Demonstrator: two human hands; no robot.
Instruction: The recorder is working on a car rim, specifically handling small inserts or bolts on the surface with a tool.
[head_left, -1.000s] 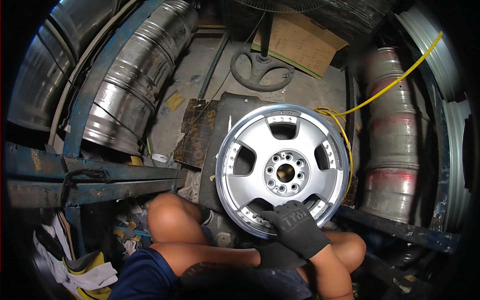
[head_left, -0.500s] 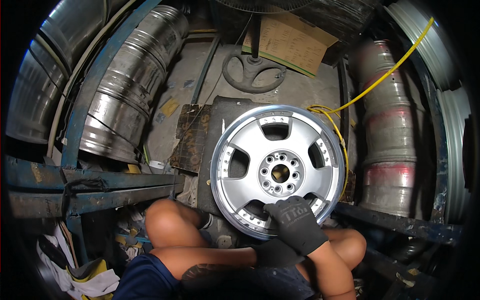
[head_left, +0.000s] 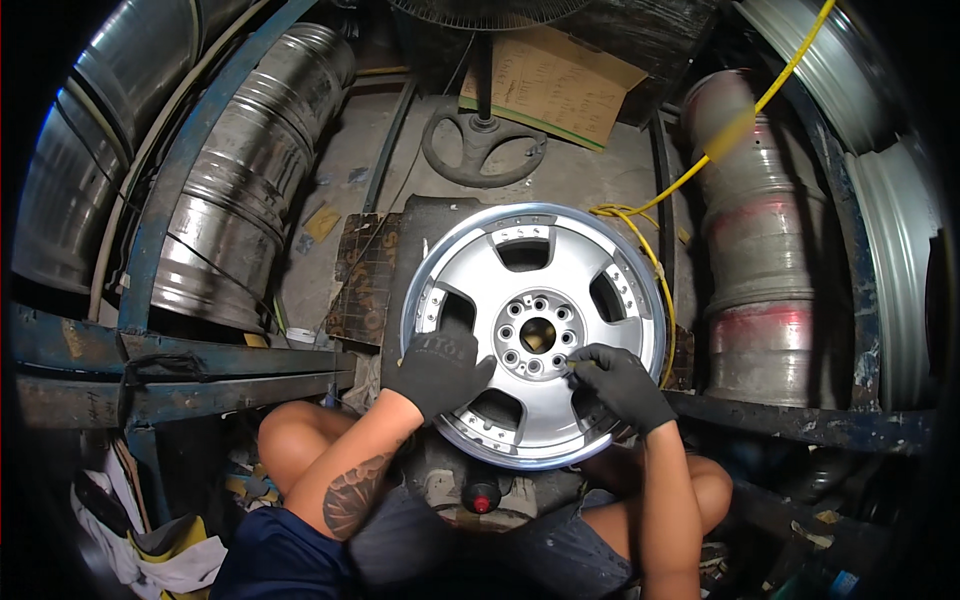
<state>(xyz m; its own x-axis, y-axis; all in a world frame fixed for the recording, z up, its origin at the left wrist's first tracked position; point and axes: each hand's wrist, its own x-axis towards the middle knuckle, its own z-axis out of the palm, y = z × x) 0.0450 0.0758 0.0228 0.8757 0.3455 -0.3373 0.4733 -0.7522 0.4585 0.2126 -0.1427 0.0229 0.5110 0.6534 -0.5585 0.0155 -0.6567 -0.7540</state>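
Observation:
A silver alloy wheel [head_left: 520, 300] with a polished lip lies face up in front of my knees, on a dark stand with a red knob [head_left: 481, 498]. My left hand [head_left: 440, 368], in a black glove, rests on the lower-left spoke with its fingers curled over the spoke's edge. My right hand [head_left: 622, 385], also in a black glove, lies over the lower-right spoke. Its fingertips are pinched together at the right side of the hub [head_left: 536, 335], by the ring of bolt holes. Whether they hold anything small is hidden.
Stacked bare metal rims [head_left: 235, 190] lean at the left behind a blue steel rack [head_left: 170, 350]. More rims [head_left: 765, 250] stand at the right. A yellow hose [head_left: 690, 175] runs down to the wheel. A fan's round base [head_left: 484, 145] and cardboard [head_left: 555, 85] sit beyond.
My left hand has come in and settled on the lower-left spoke. My right hand has moved from the wheel's lower rim up to the hub.

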